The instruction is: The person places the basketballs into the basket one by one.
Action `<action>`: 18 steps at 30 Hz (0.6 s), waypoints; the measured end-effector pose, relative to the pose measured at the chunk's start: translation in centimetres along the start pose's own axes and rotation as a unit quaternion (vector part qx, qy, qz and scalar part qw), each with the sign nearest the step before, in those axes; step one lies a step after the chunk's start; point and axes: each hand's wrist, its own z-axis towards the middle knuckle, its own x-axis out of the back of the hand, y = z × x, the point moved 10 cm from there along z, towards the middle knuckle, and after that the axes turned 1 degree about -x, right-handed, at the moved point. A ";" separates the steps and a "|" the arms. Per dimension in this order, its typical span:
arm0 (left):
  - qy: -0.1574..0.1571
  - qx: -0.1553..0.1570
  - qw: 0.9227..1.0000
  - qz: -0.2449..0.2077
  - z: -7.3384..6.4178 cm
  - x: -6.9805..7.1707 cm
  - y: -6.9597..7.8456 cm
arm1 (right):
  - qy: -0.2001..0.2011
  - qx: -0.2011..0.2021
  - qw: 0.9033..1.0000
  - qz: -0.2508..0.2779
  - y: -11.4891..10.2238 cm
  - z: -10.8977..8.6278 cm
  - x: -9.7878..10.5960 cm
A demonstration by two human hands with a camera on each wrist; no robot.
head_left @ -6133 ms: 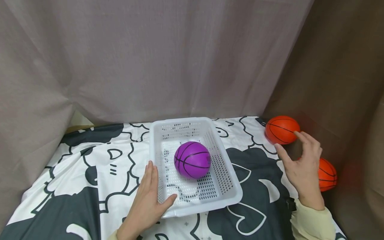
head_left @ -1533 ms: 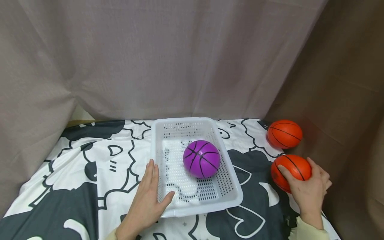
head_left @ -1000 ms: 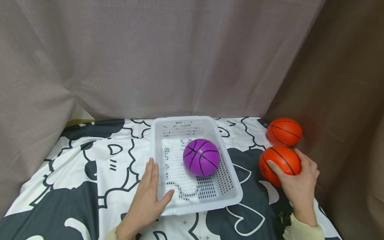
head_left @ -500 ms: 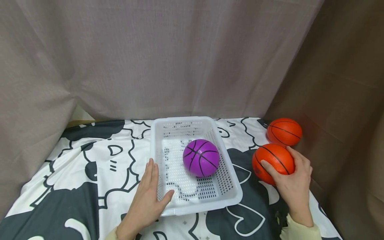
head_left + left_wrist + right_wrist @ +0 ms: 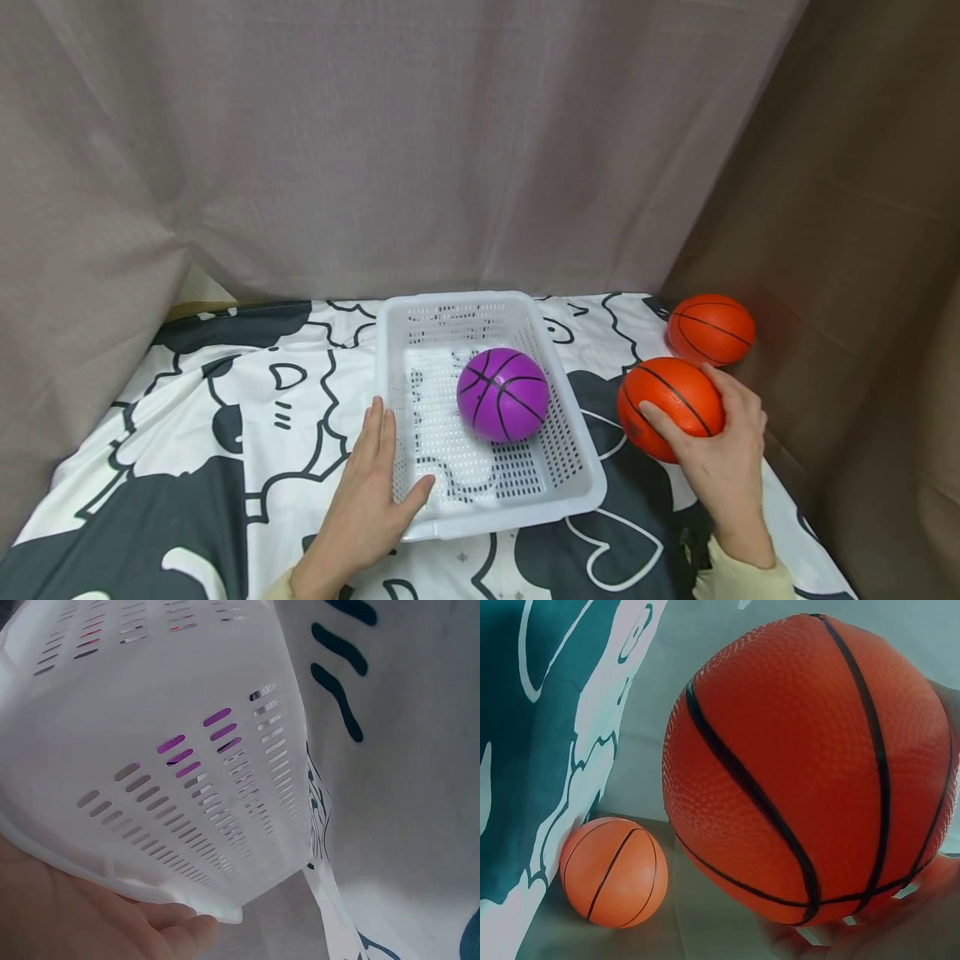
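A white plastic basket (image 5: 487, 527) with slotted walls stands mid-table, and a purple toy basketball (image 5: 503, 395) lies inside it. My left hand (image 5: 365, 496) rests along its left rim, fingers straight and thumb spread over the near corner; the left wrist view shows the hand beside the basket wall (image 5: 142, 780). Right of the basket, my right hand (image 5: 723, 458) grips an orange toy basketball (image 5: 670, 408), thumb on the near side and fingers round the far side. In the right wrist view the gripped ball (image 5: 802, 765) looms large, its underside partly hidden by fingers.
Another orange toy basketball (image 5: 711, 330) sits at the back right, close to the grey-brown curtain (image 5: 847, 292). Curtains hang behind and at both sides. A black-and-white cartoon-print cloth (image 5: 300, 450) covers the table beneath the basket.
My right hand has gripped the nearer orange basketball and carried it left toward the basket. The purple ball has rolled slightly right since the earliest frame. My left hand stays in place.
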 end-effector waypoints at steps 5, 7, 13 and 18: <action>0.001 0.000 1.000 -0.003 0.0 0.1 0.0 | 0.003 0.009 1.000 0.003 -0.5 -0.2 -0.3; 0.000 0.002 1.000 -0.003 0.0 0.1 0.0 | 0.001 0.010 1.000 0.005 -0.7 -0.3 -0.4; 0.000 0.001 1.000 0.000 0.0 0.0 0.0 | -0.013 0.030 0.999 0.020 -1.8 -0.7 -1.0; -0.001 0.002 1.000 0.000 0.0 -0.1 0.0 | -0.021 0.056 0.998 0.020 -2.8 -1.2 -1.4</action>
